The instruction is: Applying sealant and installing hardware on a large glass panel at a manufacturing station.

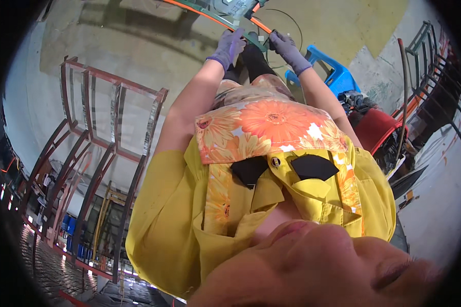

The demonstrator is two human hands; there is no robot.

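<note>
My left hand [227, 48], in a purple-grey work glove, is closed at the edge of a long green metal bar [205, 11] with an orange stripe, at the top of the head view. To its right my right hand [289, 50], gloved alike, is closed at the lower end of a short orange bar [261, 25]. Between the hands a dark green strip [254, 42] slants down. The fingers' exact grip is too small to tell. Beyond the hands, a greyish, partly see-through piece [236, 7] is cut off by the upper rim.
A blue plastic stool [338, 77] stands right of my right forearm. Near it are a red container [375, 130] and dark tools [354, 101]. A brown-red metal rack [89, 128] fills the left side. A thin cable [298, 25] loops on the floor. Dark metal frames [430, 56] stand at far right.
</note>
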